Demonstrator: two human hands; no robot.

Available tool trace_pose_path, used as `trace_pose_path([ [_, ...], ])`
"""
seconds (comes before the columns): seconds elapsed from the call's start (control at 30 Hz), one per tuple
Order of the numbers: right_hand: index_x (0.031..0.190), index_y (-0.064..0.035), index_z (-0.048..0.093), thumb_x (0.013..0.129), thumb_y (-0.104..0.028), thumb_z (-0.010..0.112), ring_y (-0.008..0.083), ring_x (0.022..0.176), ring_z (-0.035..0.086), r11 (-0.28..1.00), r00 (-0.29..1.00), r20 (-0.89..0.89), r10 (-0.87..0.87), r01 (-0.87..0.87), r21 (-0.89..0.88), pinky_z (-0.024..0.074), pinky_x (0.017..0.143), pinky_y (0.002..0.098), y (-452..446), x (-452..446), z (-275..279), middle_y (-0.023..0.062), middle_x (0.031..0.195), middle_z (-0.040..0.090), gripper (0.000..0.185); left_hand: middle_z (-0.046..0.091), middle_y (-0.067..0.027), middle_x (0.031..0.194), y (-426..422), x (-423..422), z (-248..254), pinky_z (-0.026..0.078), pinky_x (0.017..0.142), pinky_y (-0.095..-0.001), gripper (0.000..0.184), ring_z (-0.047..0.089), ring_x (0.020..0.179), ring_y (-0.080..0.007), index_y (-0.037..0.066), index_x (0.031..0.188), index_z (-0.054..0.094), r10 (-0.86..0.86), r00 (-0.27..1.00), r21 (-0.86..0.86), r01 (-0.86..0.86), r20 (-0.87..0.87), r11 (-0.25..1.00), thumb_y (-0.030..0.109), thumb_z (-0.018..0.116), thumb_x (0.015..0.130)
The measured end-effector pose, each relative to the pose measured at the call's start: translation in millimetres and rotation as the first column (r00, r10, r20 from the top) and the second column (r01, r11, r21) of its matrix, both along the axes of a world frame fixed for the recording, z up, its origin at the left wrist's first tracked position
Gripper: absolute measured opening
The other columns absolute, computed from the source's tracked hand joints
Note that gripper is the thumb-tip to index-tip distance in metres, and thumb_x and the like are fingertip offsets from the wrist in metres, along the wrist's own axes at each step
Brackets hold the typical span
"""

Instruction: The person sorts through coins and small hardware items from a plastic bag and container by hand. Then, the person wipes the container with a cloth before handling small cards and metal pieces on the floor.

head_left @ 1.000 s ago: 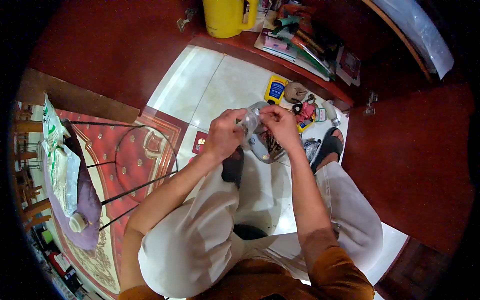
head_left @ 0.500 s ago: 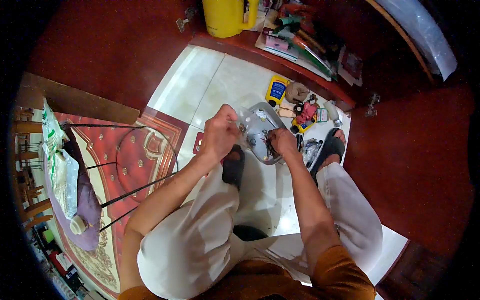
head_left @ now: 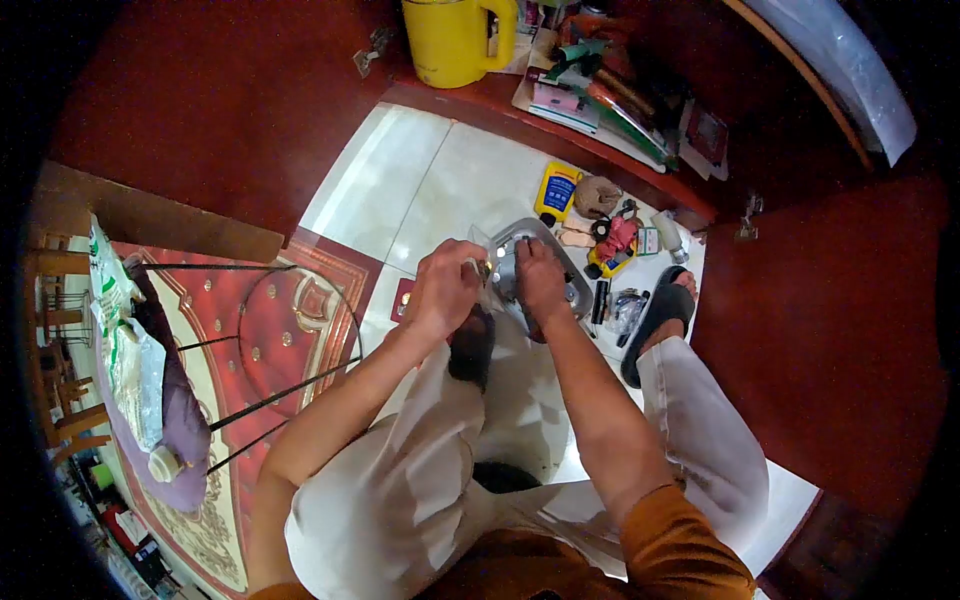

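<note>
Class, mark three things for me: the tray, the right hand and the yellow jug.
Tray (head_left: 575, 268): head view, right side.
Right hand (head_left: 541, 281): head view, back of the hand.
Yellow jug (head_left: 445, 45): head view, body.

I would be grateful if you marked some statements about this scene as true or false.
1. The yellow jug stands on the shelf. True.
2. The right hand is on the yellow jug. False: it is at the grey box.
3. The left hand holds clear plastic. True.
4. The brown ball lies inside the grey box. False: it is on the floor, beside a yellow bottle.
5. The trousers are black. False: they are pale.
6. The right foot wears a dark sandal. True.
</note>
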State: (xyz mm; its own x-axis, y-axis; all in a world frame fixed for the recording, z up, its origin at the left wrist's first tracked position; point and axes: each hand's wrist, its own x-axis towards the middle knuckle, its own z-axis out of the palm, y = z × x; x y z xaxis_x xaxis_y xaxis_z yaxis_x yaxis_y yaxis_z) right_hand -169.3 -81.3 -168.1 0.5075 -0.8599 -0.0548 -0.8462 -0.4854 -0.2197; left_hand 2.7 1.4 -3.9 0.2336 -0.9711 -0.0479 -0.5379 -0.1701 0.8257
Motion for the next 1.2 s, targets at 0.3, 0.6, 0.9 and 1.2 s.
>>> trace_pose_path([
  [0.3,0.112,-0.006,0.061,0.077,-0.002,0.066,0.0416,0.091,0.065,0.909,0.913,0.244,-0.325,0.232,0.345,0.0544,0.08,0.0429,3,-35,-6,0.0165,0.101,0.066,0.036,0.066,-0.0196,0.102,1,1,-5,0.053,0.077,-0.0369,0.031,0.068,0.086,-0.031,0.003,0.105,0.068,-0.048,0.999,0.008,0.048,0.015,0.999,-0.006,0.06,0.076],
  [0.6,0.123,0.0046,0.054,0.09,0.001,0.055,0.0322,0.097,0.066,0.388,-0.04,0.427,-0.903,-0.5,0.774,0.0551,0.091,0.0391,4,-62,41,0.016,0.112,0.061,0.033,0.067,-0.0201,0.113,3,-2,-16,0.054,0.08,-0.0351,0.034,0.069,0.088,-0.0305,0.001,0.11,0.067,-0.096,0.994,0.009,0.095,0.056,0.995,-0.004,0.061,0.077],
  [0.9,0.128,0.0071,0.05,0.095,-0.004,0.047,0.038,0.121,0.057,0.357,0.002,0.498,-0.867,-0.695,0.624,0.0474,0.103,0.0443,6,-6,150,0.0255,0.125,0.056,0.035,0.067,-0.0183,0.111,-1,-8,5,0.054,0.079,-0.0391,0.033,0.067,0.087,-0.0321,0.004,0.111,0.066,-0.044,0.998,0.0,0.044,-0.045,0.999,-0.003,0.06,0.08],
  [1.2,0.135,0.0077,0.045,0.091,-0.001,0.044,0.0376,0.127,0.052,0.427,-0.032,0.565,-0.824,-0.69,0.584,0.041,0.11,0.045,6,-2,194,0.0247,0.133,0.054,0.045,0.068,-0.0193,0.104,-1,-7,10,0.053,0.072,-0.0377,0.03,0.067,0.076,-0.0277,0.003,0.112,0.066,-0.017,0.999,-0.112,0.011,-0.05,0.994,0.0,0.059,0.083],
])
